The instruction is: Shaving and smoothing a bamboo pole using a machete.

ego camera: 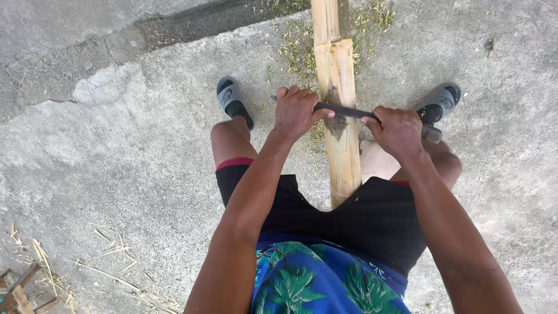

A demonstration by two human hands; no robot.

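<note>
The bamboo pole (342,116) runs out between your legs over the concrete floor (116,174), and your left hand (296,111) and right hand (398,129) both have fingers curled tight round the dark blade (346,110) (laid across the pole).

You have no packages, labels, signs or screens in front of you here; nothing of that kind shows anywhere in the view from your head camera.
</note>
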